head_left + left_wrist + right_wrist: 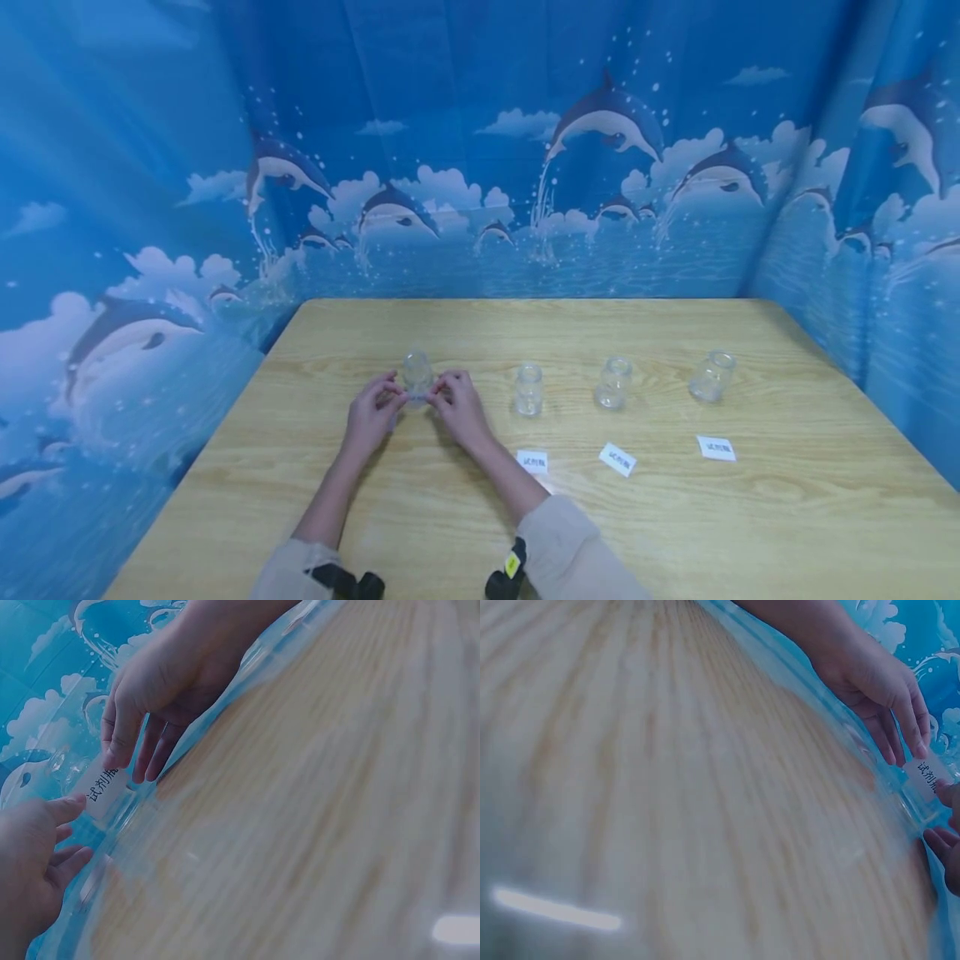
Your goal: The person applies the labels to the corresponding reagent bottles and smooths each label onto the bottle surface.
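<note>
Both hands pinch the ends of one small white paper label with handwritten Chinese characters. My left hand holds its left end and my right hand its right end, each with the thumb on the written face. Behind the label stands a clear glass bottle, its lower part overlapped by the label and fingertips in the head view. In the left wrist view the left hand is at lower left; in the right wrist view the right hand is partly cut off at the edge.
Several more glass bottles stand in a row to the right: one near the middle, another beyond it, and one farthest right. Before them lie white labels on the wooden table. A blue dolphin curtain surrounds it.
</note>
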Motion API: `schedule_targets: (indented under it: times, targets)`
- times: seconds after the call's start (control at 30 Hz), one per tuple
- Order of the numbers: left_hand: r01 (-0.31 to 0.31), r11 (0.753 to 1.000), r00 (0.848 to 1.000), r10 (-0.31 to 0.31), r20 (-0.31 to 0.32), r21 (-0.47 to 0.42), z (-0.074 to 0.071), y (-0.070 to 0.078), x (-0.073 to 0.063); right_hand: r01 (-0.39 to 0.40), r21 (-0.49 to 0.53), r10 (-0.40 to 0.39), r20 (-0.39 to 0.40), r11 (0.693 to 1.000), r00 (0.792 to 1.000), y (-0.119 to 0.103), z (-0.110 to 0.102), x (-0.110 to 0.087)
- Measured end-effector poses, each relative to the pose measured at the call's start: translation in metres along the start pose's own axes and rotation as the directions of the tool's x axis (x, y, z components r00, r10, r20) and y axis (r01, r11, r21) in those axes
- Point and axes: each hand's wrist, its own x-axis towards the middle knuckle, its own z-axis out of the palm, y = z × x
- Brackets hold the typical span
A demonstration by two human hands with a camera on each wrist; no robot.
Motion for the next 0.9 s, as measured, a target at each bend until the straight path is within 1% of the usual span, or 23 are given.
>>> schedule_targets:
  times: [0.1,0.17,0.3,0.53,0.77,0.9]
  targets:
    - [0.025,0.999,0.999,-0.026,0.027,0.021,0.0,-0.001,0.002,0.001,-0.033,-0.001,0.007,0.999,1.0,0.001,0.0,0.003]
    - [0.033,0.999,0.999,-0.033,0.041,0.014,0.001,-0.001,0.004,0.004,-0.04,-0.004,0.01,0.999,1.0,0.002,0.001,0.004]
    - [0.031,1.0,0.998,-0.03,0.059,-0.001,0.002,-0.004,0.007,0.016,-0.046,-0.016,0.003,0.999,1.0,0.004,0.001,0.005]
    - [0.003,1.0,0.999,-0.003,0.035,0.019,0.004,-0.008,0.009,0.025,-0.075,-0.025,0.001,0.997,1.0,0.006,0.002,0.006]
    - [0.04,0.999,0.998,-0.038,0.041,-0.035,0.006,-0.009,0.01,0.016,-0.057,-0.016,-0.001,0.998,1.0,0.008,0.003,0.008]
    - [0.054,0.997,0.998,-0.053,0.038,-0.046,0.008,-0.01,0.011,0.007,-0.049,-0.007,-0.003,0.999,1.0,0.009,0.004,0.008]
